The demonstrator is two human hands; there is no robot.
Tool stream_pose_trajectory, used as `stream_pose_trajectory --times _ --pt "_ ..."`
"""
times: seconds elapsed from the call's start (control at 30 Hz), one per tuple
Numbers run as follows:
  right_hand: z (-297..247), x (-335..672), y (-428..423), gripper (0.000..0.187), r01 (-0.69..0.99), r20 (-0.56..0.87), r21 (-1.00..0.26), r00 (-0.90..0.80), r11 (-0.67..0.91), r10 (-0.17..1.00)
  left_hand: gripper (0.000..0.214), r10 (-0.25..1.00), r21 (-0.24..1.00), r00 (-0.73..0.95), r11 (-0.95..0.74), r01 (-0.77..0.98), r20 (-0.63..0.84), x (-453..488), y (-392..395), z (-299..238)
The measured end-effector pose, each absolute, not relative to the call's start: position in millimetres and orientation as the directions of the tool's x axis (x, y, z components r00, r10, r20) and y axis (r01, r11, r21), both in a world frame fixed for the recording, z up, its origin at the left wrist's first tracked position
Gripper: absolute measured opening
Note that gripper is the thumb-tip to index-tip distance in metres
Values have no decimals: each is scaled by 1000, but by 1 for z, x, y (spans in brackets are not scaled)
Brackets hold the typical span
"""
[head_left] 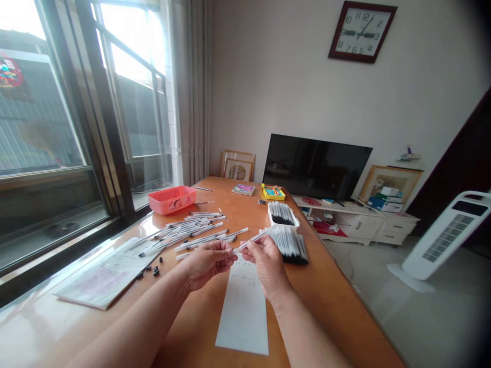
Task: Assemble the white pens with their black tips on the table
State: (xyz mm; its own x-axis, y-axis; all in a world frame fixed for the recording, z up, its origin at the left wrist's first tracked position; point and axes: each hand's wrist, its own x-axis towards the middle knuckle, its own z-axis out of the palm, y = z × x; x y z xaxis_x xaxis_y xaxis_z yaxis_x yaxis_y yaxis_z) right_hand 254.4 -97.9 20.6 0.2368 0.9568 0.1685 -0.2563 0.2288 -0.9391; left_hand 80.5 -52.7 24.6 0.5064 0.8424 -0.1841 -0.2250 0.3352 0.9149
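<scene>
In front of me, above a white paper strip [242, 319], my two hands meet at one white ballpoint pen [264, 234]. My right hand [269, 266] is closed round its barrel between thumb and fingers. At the lower left end of the pen, my left hand [210, 263] pinches with thumb and fingertips; whether a cap sits there is hidden. Loose white pens [192, 230] lie scattered beyond my left hand. Small black caps [156, 271] lie left of it. Just past my right hand is a stacked row of pens with black ends [293, 250].
A white box [293, 226] of upright-packed pens stands behind the row. A pink basket [172, 200] sits at the table's window side. A worn paper booklet [103, 281] lies left. Farther back are a small book [243, 189] and a yellow box [273, 193].
</scene>
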Motion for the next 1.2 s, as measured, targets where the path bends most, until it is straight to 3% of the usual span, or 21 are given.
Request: stream_pose_trajectory --times 0.2,0.4,0.6,0.87,1.2 --pt "20 251 -99 28 -225 177 -949 199 220 964 25 825 925 544 312 -218 -151 82 -53 22" --pt "22 252 -100 26 -163 189 -961 210 225 959 32 845 975 521 199 -98 -120 85 -57 25" --pt "19 253 -101 34 -121 148 -976 223 178 963 33 861 985 493 169 -47 -124 87 -61 27" --pt "19 252 -100 38 -138 171 -969 225 205 959 32 874 990 487 71 -124 -2 94 -63 27" --pt "24 246 -103 40 -113 213 -962 252 247 944 30 902 973 432 87 -216 15 102 -70 28"
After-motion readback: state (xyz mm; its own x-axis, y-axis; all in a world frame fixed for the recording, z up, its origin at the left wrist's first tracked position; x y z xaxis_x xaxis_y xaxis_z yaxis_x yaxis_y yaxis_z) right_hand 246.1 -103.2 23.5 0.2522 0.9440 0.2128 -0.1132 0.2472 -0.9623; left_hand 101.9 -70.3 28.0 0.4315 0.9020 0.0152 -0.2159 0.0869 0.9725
